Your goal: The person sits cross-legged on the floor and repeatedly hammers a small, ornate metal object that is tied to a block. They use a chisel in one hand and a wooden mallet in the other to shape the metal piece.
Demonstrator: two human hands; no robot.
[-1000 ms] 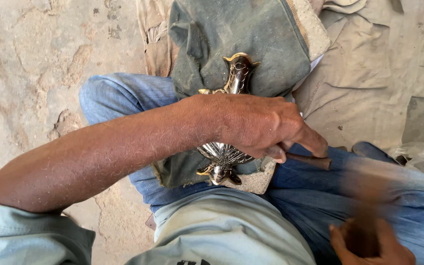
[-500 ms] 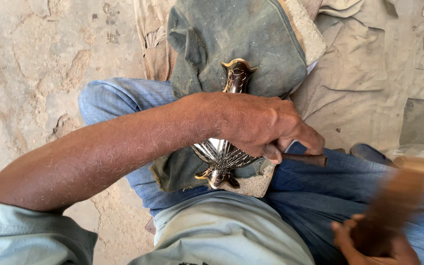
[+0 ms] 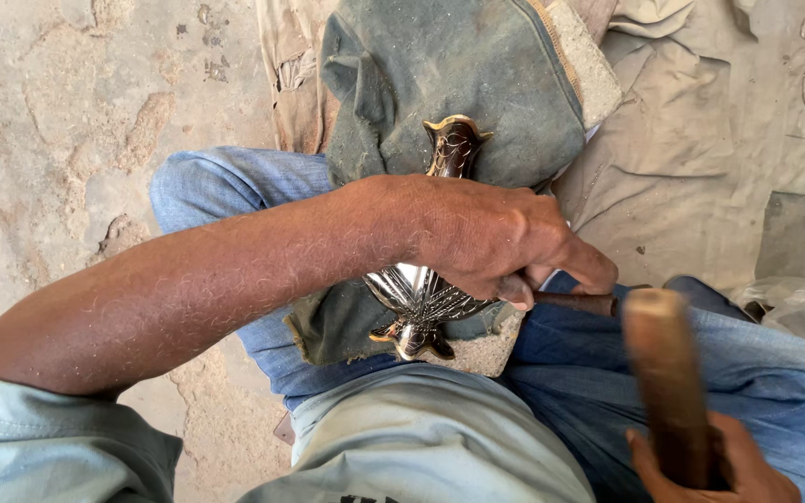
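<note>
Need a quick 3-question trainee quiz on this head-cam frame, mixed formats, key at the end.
1. True or false: the metal vase lies on its side on a green cloth over the person's lap.
2. Which of the hands grips the wooden mallet? A) left hand B) right hand
3. Fill in: the left hand pinches a dark rod-like ____ beside the vase.

Key: 1 true. 2 B, the right hand, low in the frame. 3 tool, probably a punch or chisel; its tip is hidden.

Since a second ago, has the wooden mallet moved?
Yes. The wooden mallet in the right hand has swung left, closer to the metal vase.
</note>
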